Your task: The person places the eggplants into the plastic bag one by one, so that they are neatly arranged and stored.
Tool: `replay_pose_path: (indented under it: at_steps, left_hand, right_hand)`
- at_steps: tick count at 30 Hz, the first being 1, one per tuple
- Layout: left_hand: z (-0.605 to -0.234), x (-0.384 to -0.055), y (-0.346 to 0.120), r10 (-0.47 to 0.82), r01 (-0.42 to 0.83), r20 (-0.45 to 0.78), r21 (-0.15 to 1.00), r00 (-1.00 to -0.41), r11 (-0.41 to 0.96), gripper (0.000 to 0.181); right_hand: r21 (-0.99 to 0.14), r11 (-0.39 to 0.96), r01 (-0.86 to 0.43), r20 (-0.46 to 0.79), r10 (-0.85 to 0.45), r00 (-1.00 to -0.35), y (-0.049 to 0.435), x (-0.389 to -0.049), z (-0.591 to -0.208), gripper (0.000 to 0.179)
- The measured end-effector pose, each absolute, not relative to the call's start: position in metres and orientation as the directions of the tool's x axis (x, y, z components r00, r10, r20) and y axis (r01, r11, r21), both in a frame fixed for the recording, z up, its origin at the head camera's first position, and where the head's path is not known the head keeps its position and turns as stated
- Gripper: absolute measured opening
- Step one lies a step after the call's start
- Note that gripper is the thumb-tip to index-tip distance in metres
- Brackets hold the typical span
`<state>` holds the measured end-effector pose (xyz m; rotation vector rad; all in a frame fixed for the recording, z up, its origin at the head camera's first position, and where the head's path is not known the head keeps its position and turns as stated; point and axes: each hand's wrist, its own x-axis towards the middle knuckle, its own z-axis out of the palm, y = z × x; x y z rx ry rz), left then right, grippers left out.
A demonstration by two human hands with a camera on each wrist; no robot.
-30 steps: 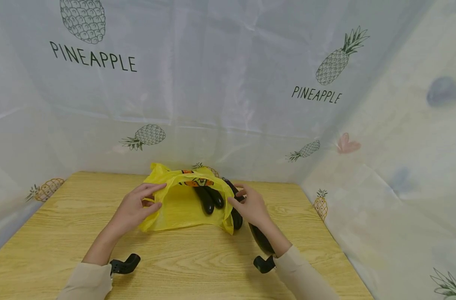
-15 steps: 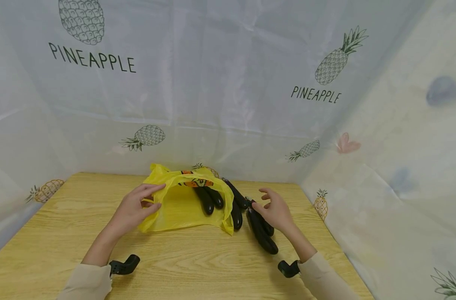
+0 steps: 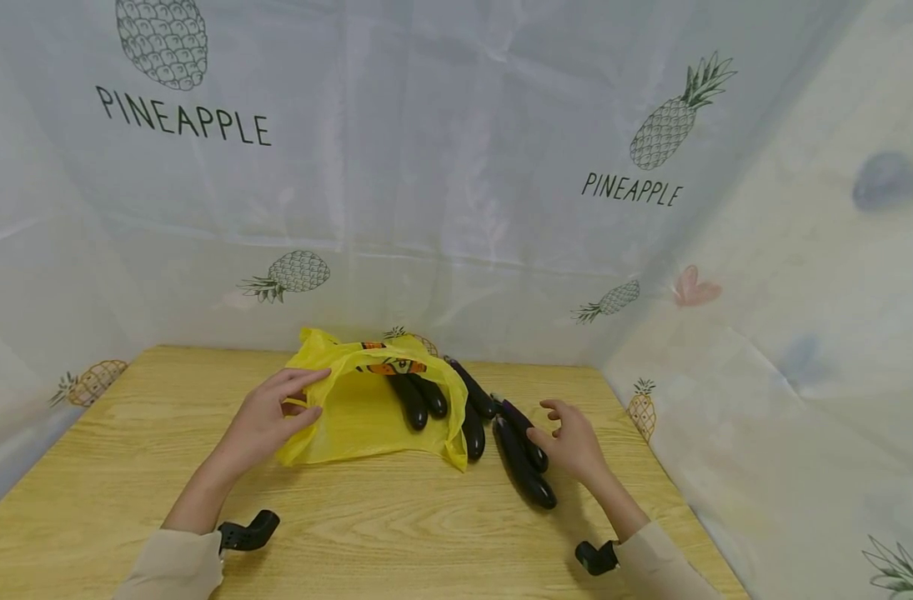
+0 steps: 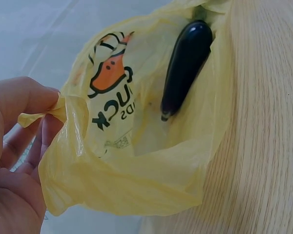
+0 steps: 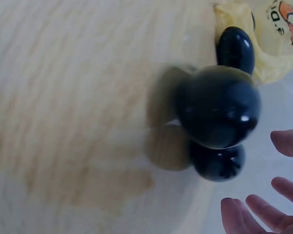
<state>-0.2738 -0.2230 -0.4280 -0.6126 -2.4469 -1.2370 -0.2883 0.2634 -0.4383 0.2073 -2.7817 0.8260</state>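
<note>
A yellow plastic bag (image 3: pixel 351 417) with a printed duck lies on its side, mouth toward me. My left hand (image 3: pixel 272 412) holds the left edge of its mouth; in the left wrist view its handle strip (image 4: pixel 56 111) runs between my fingers. Two dark eggplants (image 3: pixel 411 402) lie inside the bag. Others rest just right of it, one (image 3: pixel 474 432) against its edge and one (image 3: pixel 471 387) slanting behind. Nearer my right hand (image 3: pixel 572 442), two more eggplants (image 3: pixel 524 467) lie side by side. That hand hovers at their right with fingers spread, holding nothing.
The wooden table (image 3: pixel 373 533) spreads in front of and around the bag. A pale pineapple-print sheet (image 3: pixel 441 183) hangs behind the table's far edge and along both sides. A black wrist camera (image 3: pixel 249 531) juts inward from the left wrist, another (image 3: pixel 595 558) from the right.
My right hand has left the bag's right edge and moved right and toward me, over to the outer pair of eggplants. The left hand stays at the bag.
</note>
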Motion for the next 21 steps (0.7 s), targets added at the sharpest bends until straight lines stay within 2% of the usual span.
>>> replay_pose_path:
  at_steps: [21]
  left_hand:
    - [-0.428,-0.273,-0.224,0.228,0.503,0.457,0.685,-0.860,0.527,0.057]
  right_hand:
    - [-0.540,0.816,-0.206,0.257,-0.073,-0.964,0.265,-0.285,-0.462,0.054]
